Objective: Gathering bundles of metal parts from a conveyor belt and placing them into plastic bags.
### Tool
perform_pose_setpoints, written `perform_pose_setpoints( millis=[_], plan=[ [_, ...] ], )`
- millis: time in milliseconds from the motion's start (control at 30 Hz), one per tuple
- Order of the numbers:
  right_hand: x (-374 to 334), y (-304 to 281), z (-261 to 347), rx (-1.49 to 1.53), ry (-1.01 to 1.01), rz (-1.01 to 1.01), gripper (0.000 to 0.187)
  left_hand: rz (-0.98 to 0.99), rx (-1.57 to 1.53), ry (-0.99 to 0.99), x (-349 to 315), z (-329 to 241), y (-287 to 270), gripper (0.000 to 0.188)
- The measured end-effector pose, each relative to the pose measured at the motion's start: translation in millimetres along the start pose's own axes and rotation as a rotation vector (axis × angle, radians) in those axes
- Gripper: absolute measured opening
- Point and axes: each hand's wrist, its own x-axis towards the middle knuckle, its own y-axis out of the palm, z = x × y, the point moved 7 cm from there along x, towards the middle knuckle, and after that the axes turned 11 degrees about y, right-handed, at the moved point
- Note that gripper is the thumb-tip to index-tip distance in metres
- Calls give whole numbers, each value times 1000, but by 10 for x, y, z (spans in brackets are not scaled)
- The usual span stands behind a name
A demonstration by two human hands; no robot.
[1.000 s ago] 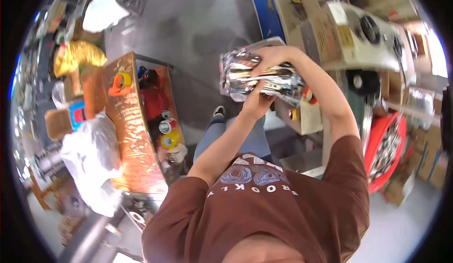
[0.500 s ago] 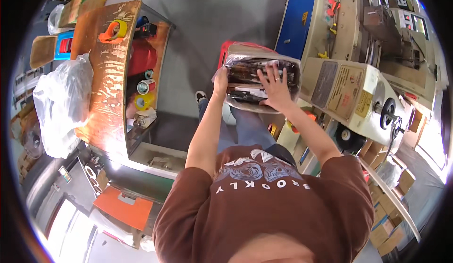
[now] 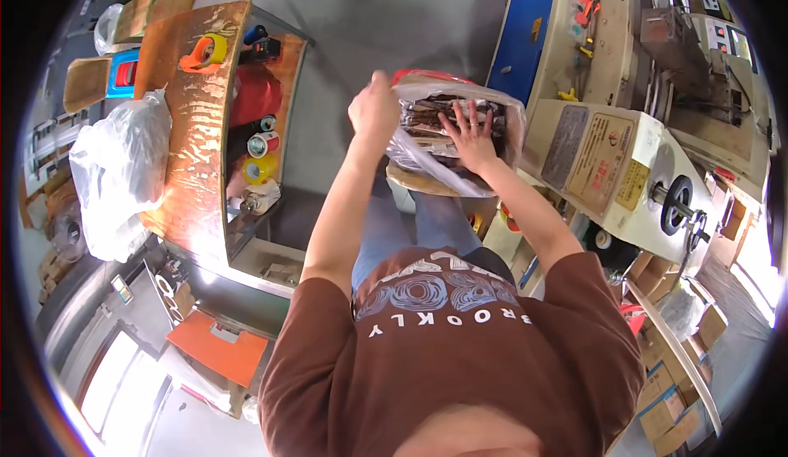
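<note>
In front of me stands an open container lined with a clear plastic bag (image 3: 514, 129). Dark brown and black pieces (image 3: 423, 116), too cluttered to name, lie inside it. A tan cardboard-like edge (image 3: 425, 180) shows on the near side, and something red (image 3: 414, 74) sticks out on the far side. My left hand (image 3: 374, 112) is closed at the bag's left edge and pulls the plastic up. The fingers of my right hand (image 3: 471, 135) are spread flat on the pieces, gripping nothing.
To the left is a worn wooden bench (image 3: 193, 121) with an orange tape dispenser (image 3: 205, 53), shelved tape rolls and a white plastic bag (image 3: 119, 174). On the right, close to the container, stand a machine with a black handwheel (image 3: 676, 203) and a blue cabinet door (image 3: 521, 38).
My left hand has moved up and a little left, stretching the bag's edge away from the container. My right hand has stayed spread on the pieces, shifting slightly left.
</note>
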Motion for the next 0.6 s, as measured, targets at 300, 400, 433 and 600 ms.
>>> perform_pose_setpoints(
  millis=[300,400,433,600],
  plan=[
    [-872,-816,195,531,48,-21,59,155,52,627,296,-591,1041,44],
    [-904,-730,266,485,23,-154,24,53,-298,556,104,-499,815,22],
    [-896,-990,351,494,24,-308,23,60,-344,487,26,-335,749,21],
    [-322,-2218,1069,242,-98,-516,5,-32,-505,621,-818,350,-414,32]
  ],
)
